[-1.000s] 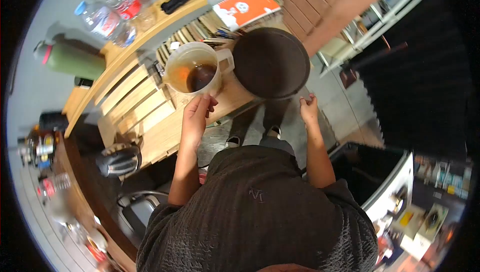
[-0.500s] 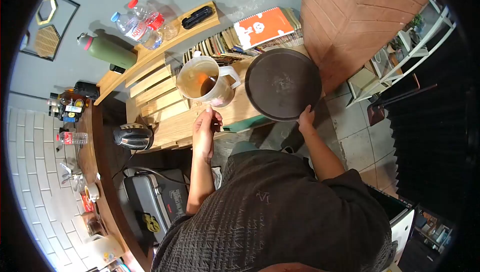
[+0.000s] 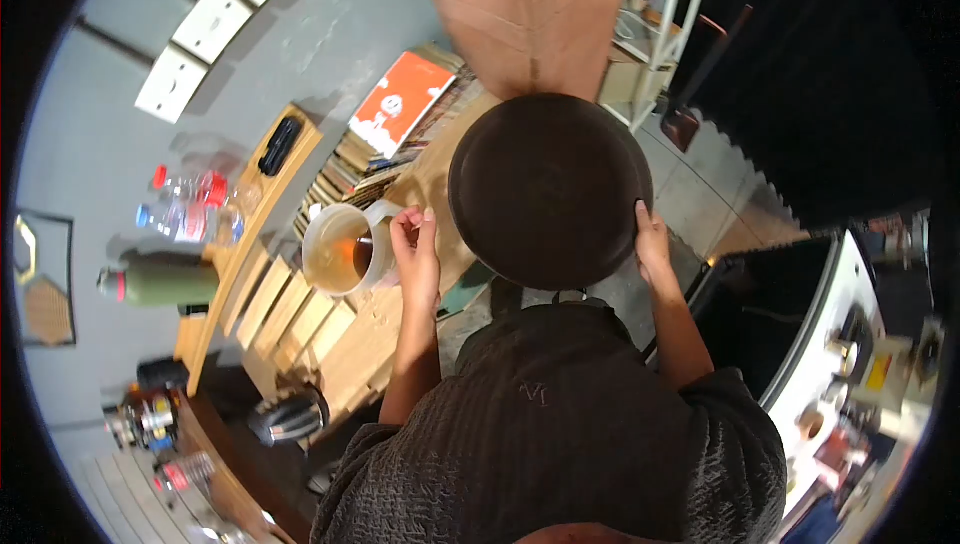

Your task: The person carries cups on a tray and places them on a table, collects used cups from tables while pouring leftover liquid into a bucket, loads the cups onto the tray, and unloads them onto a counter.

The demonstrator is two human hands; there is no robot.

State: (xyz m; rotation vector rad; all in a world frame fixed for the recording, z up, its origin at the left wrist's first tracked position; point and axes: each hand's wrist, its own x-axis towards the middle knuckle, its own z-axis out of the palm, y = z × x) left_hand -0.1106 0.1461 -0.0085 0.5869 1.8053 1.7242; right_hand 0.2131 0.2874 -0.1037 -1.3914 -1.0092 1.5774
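A round dark serving tray (image 3: 550, 189) is held in front of me, its broad face turned up towards my view. My right hand (image 3: 652, 244) grips its right rim, thumb on top and the other fingers out of sight underneath. To the left, a translucent plastic pitcher (image 3: 325, 262) with brown liquid (image 3: 361, 258) inside stands on the wooden bench (image 3: 350, 359). My left hand (image 3: 413, 239) is right beside the pitcher's handle, overlapping it in view, with fingers curled and closed. Whether they touch the handle, or hold anything, I cannot make out.
Behind the pitcher lie a row of books (image 3: 345, 169) and an orange notebook (image 3: 403, 104). Plastic bottles (image 3: 190, 219) and a green flask (image 3: 160, 285) line a wooden ledge. An electric kettle (image 3: 288, 416) sits at lower left. A white-edged counter (image 3: 825, 329) runs along the right.
My view has swung to the right. My left hand has moved from in front of the pitcher to beside its handle. The tray has shifted towards me and looks larger, still in my right hand.
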